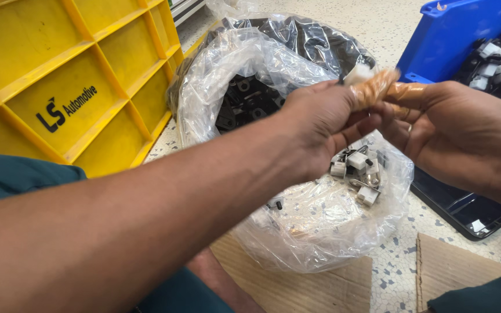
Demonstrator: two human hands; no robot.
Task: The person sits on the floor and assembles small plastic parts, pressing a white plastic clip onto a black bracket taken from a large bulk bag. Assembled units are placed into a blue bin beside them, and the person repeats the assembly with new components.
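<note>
Both hands raised over open clear plastic bag (320, 232) on floor. Left hand (320, 130) and right hand (459, 136) pinch together on small white clip (359, 73), fingertips taped; loose clips (358, 171) wait in bag below.

head cam | 1 view | looks down, close over hands (378, 124) | floor-level scene

Left hand (320, 124) & right hand (459, 136): bare, no gloves. Forearms uncovered. Fingertips (378, 87) wrapped w/ tan tape. Garment: dark teal fabric (18, 174).
</note>
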